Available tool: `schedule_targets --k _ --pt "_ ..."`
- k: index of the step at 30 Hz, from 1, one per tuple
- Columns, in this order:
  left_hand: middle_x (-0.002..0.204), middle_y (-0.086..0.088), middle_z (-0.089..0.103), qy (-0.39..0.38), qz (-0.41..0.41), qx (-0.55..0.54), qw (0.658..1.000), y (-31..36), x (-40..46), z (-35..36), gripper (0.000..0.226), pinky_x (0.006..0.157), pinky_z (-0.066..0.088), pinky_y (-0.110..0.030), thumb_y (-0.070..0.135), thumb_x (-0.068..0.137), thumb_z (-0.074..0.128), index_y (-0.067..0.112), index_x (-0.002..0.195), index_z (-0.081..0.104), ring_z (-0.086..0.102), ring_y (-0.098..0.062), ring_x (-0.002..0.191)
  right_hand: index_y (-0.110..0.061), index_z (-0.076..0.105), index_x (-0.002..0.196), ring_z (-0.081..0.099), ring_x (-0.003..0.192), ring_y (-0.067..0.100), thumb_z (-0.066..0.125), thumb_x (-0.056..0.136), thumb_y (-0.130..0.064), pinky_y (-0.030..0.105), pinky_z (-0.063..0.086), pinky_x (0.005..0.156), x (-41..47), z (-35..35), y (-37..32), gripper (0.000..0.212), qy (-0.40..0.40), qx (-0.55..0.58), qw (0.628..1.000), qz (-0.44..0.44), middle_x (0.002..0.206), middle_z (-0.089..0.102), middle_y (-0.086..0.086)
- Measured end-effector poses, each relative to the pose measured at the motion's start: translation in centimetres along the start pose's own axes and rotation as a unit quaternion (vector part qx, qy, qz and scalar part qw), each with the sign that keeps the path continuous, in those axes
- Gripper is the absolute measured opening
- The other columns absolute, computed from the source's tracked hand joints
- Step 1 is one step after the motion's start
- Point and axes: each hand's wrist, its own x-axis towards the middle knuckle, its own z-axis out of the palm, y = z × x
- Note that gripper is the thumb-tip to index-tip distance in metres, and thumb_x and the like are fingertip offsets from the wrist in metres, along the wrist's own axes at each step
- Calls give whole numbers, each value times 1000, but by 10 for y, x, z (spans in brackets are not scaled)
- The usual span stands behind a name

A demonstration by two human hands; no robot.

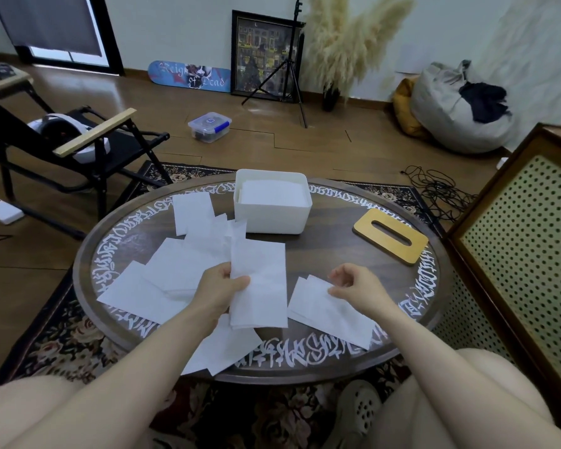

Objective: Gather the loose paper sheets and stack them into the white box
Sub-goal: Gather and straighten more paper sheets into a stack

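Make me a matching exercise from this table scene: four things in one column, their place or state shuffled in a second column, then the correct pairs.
Things
1. white box
2. wooden lid
3. left hand
4. right hand

Places or states
A. lies flat on the table near its right edge, slot facing up
B. grips a few sheets held above the table
C. stands at the far side of the table with paper already inside
D. fingertips pinch the edge of sheets that lie on the table

Pairs: 1-C, 2-A, 3-B, 4-D
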Motion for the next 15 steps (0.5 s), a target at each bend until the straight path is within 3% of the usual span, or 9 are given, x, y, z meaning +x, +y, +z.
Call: schedule_targets --k 4,7,11,15 --pt "110 -9 62 -1 -10 7 1000 -2 0 -7 23 73 46 -34 4 94 54 10 116 58 58 -26 93 -24 56 120 46 116 20 72 80 -36 37 39 95 6 0 19 45 -37 -209 977 6 121 52 -3" --pt "110 -10 62 -2 -17 11 1000 -3 0 -9 24 74 46 -34 4 94 54 9 117 58 58 -26 94 -24 54 119 44 117 20 72 78 -39 37 36 93 8 2 22 47 -28 -228 973 10 122 51 -3" --pt "107 -10 63 -4 -19 12 1000 -2 0 -8 19 62 46 -29 3 94 54 11 111 59 59 -24 87 -23 53 115 47 113 19 71 78 -40 36 35 92 7 3 19 44 -6 -259 966 -1 115 55 -3" --pt "107 -8 62 -5 -24 18 1000 -2 1 -7 17 67 45 -33 5 95 53 13 108 58 59 -23 87 -22 52 114 51 110 19 69 80 -39 36 34 89 3 2 14 41 -6 -270 963 -2 108 59 -4"
